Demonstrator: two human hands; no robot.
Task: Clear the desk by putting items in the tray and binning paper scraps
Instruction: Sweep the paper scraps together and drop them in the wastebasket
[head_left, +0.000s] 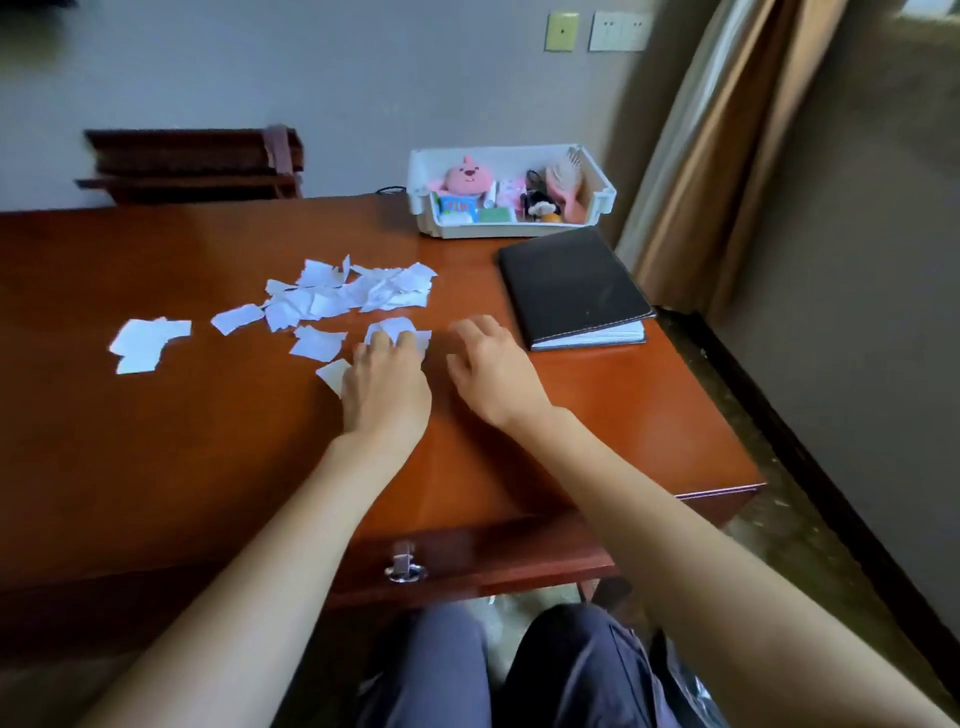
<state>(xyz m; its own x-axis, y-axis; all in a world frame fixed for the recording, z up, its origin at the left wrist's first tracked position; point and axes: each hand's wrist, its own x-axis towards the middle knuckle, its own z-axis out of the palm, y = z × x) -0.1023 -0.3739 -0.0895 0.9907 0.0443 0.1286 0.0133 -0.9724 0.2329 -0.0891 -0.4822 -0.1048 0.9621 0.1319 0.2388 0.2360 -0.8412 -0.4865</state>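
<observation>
left hand (387, 387) on scraps (332, 299); notebook (571, 283), tray (483, 230) beyond

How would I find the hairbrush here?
On the desk's far right corner stands a white tray. The hairbrush leans at its right end, handle down. It is bristled and slim, unlike the round pink plush at the left.

We see a dim room; soft daylight enters far right by the curtain (691, 182), the desk (156, 441) gleams faintly, and the edges bend and blur.
</observation>
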